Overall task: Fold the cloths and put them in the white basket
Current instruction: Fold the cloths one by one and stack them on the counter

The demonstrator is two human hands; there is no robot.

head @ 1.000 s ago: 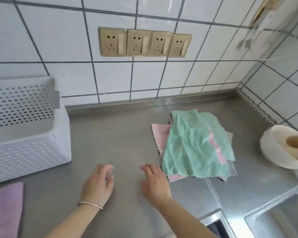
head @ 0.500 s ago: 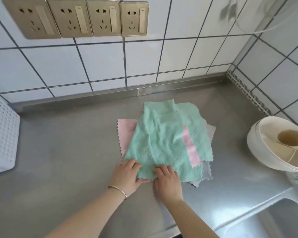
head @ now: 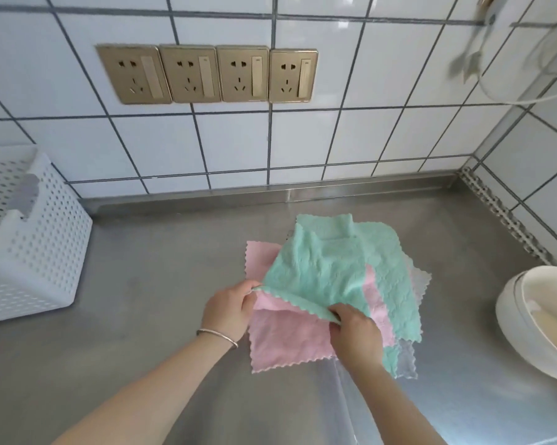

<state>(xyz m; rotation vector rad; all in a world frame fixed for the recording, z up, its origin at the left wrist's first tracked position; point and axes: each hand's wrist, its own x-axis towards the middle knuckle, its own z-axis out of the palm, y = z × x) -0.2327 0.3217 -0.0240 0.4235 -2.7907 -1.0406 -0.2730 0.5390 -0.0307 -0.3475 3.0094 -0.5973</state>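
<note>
A pile of cloths lies on the steel counter (head: 148, 316). On top is a green cloth (head: 328, 271), and its near edge is lifted off the pile. My left hand (head: 229, 308) pinches that edge at its left corner. My right hand (head: 356, 332) grips the same edge further right. Under it lie a pink cloth (head: 287, 342) and a pale grey cloth (head: 409, 361) that shows at the right. The white basket (head: 36, 252), perforated, stands at the far left against the wall.
A white bowl (head: 534, 319) with a cup inside sits at the right edge. Tiled walls close the back and the right corner. Four brass sockets (head: 206, 73) are on the back wall. A white cable hangs at the top right.
Both hands went from flat on the bare counter to the pile, took hold of the green cloth's near edge and lifted it, uncovering the pink cloth. The view shifted right and closer.
</note>
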